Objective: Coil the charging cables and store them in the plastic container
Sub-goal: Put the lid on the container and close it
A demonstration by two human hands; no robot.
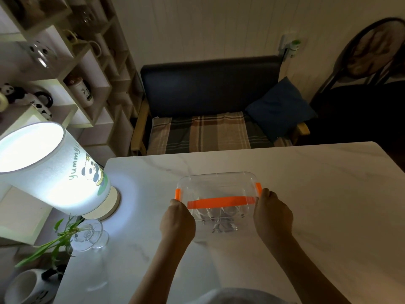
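**A:** So where's this at? The plastic container [215,187] sits mid-table [317,194], dead ahead at 12 o'clock from the person, with orange clips on its sides and an orange strip across it.

**B:** Yep, and both hands are clamped on it: left hand [177,220] on the 9 o'clock side, right hand [272,213] on the 3 o'clock side, well apart with the box between them.

**A:** Cables done then?

**B:** Looks like it, honestly. There's a dark tangle inside near the 6 o'clock end, probably the coiled cables, but it's too murky to be sure. No loose cable anywhere on the table. Can't tell if the lid is fully latched, so I'd guess that's what's left.

**A:** Lit lamp [57,172] at 10 o'clock isn't helping much lol.
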